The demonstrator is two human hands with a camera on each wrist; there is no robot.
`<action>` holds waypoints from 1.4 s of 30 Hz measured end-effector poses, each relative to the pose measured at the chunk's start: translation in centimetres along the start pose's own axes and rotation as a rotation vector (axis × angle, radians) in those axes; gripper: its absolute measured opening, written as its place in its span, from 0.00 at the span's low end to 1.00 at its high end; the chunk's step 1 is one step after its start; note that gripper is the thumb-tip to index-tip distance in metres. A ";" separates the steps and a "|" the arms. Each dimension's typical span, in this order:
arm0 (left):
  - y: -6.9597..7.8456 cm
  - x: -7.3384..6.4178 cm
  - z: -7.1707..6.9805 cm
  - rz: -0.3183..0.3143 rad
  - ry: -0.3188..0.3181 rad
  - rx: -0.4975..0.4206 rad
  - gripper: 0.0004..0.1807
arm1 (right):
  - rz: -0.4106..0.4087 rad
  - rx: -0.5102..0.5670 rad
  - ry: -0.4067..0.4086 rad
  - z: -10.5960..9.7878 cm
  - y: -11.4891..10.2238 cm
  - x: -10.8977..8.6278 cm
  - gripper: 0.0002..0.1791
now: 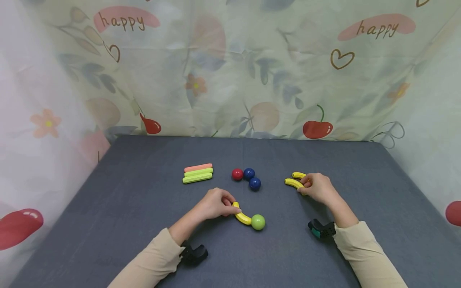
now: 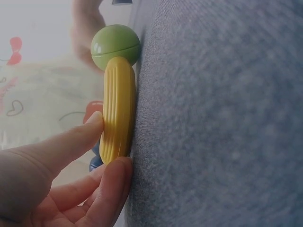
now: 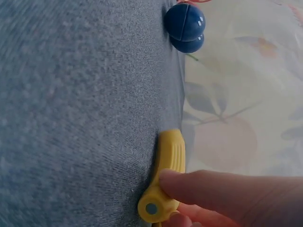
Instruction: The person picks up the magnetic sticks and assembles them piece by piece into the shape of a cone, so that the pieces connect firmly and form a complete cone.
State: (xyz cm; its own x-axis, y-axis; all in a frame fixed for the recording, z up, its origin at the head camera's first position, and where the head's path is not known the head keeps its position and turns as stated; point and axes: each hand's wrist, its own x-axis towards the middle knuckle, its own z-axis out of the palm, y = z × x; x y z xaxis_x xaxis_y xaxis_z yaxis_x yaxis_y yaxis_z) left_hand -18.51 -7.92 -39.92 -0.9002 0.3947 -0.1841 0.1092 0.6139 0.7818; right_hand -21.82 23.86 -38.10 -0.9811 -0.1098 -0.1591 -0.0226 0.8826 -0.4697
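My left hand [image 1: 215, 205] pinches the upper left end of a curved yellow stick [image 1: 243, 218] that lies on the cloth. The stick's other end meets a green ball [image 1: 257, 222]; in the left wrist view thumb and fingers hold the ribbed stick [image 2: 118, 109] beneath the green ball [image 2: 115, 45]. On the right, my right hand [image 1: 319, 188] pinches another curved yellow stick [image 1: 293, 183]. A third yellow stick [image 1: 298, 175] lies just behind it, partly hidden by the fingers. In the right wrist view, the held stick [image 3: 171, 149] shows a grey disc in its near end.
One red ball [image 1: 237, 174] and two blue balls [image 1: 255, 183] sit grouped mid-table. Left of them lie a pink straight stick [image 1: 198, 167] and two yellow-green sticks [image 1: 197, 178], side by side. Patterned curtains stand behind and beside the grey table [image 1: 151, 156].
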 end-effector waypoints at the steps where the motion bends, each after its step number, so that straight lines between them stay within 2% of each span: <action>1: 0.0 0.0 0.0 -0.001 -0.001 0.000 0.16 | 0.000 -0.004 -0.016 0.0 0.0 0.0 0.17; 6: 0.1 0.0 0.0 0.003 -0.003 0.000 0.15 | -0.035 0.002 -0.049 0.1 -0.3 -0.3 0.13; 11: 0.0 0.0 0.0 0.013 -0.004 -0.002 0.15 | -0.100 0.127 -0.073 0.5 -0.8 -0.5 0.12; 18: -0.2 0.1 0.0 0.018 -0.006 -0.006 0.16 | -0.211 0.314 -0.180 1.5 -2.1 -1.2 0.13; 24: -0.1 0.1 0.0 0.014 -0.002 -0.001 0.16 | -0.271 0.432 -0.317 2.5 -3.0 -2.0 0.22; 29: -0.1 0.0 0.0 0.008 0.006 0.007 0.16 | -0.268 0.509 -0.420 3.4 -3.5 -2.5 0.21; 33: -0.1 0.0 0.0 0.002 0.005 0.006 0.16 | -0.241 0.558 -0.473 3.9 -3.7 -2.7 0.19; 42: 0.0 0.0 0.0 0.009 -0.002 0.003 0.16 | -0.184 0.586 -0.500 4.3 -4.0 -2.7 0.23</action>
State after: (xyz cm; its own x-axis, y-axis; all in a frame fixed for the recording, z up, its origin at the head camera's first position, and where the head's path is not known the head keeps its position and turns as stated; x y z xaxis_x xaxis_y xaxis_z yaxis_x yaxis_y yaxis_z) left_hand -18.53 -7.97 -39.93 -0.8984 0.4016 -0.1780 0.1191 0.6126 0.7814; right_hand -18.22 18.66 -39.56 -0.7658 -0.5454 -0.3406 0.0652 0.4610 -0.8850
